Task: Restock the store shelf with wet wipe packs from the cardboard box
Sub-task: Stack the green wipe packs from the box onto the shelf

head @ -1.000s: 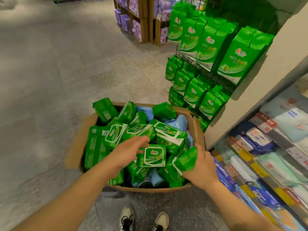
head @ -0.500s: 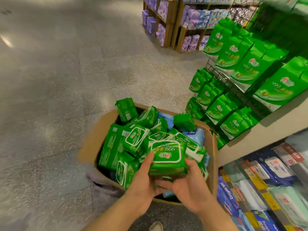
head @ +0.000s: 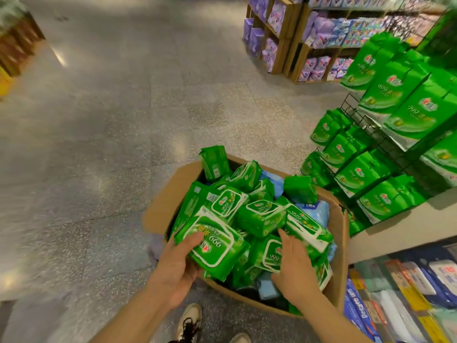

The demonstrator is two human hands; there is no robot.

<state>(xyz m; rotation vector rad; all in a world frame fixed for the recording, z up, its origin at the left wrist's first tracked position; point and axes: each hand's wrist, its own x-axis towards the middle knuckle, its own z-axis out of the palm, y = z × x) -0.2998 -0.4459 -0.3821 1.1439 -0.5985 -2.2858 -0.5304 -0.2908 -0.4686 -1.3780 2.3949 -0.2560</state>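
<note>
Left hand [head: 176, 264] pinches one green wet wipe pack [head: 212, 246] above the cardboard box [head: 340, 256]; its grip wants fingers well underneath. Right hand [head: 293, 264], fingers spread, rests on another pack [head: 270, 253]; wire shelf [head: 366, 125] waits rightward.

Green wet wipe packs [head: 259, 216] heaped in open cardboard box [head: 338, 246].

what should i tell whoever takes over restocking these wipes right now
Left hand holds a big green wipe pack over the box's near-left corner. Right hand reaches into the pile, resting on another green pack; grip unclear.
The cardboard box on the floor is heaped with green packs, some blue ones.
The wire rack to the right holds hanging green packs.
Neither pack has reached the shelf yet; the whole box is left.
</note>
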